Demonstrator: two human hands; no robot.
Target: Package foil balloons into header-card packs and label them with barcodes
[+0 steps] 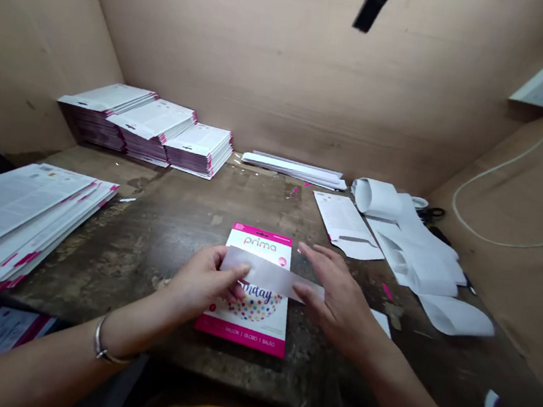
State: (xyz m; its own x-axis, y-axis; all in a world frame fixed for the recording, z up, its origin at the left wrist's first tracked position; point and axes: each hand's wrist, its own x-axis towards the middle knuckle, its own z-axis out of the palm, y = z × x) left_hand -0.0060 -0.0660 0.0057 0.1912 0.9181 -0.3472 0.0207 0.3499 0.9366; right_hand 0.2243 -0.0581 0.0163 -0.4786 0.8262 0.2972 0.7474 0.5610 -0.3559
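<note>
A balloon packet (256, 316) with pink bands and the word "prima" lies flat on the table in front of me. Across its middle runs a whitish, translucent strip (271, 276), which hides part of the printing. My left hand (212, 283) pinches the strip's left end, thumb on top and fingers curled underneath. At the other end is my right hand (333, 289), its fingers spread and its thumb at the strip; whether the thumb presses on it I cannot tell. A small piece of white paper (381, 322) shows beside my right wrist.
Packets stand in stacks (199, 143) at the back left, with a fanned pile (24, 202) nearer. Flat white strips (294, 168) lie along the back wall. To the right are a single packet (344, 220), an unrolled white label roll (426, 252), scissors (434, 213) and a hanging cable (460, 189).
</note>
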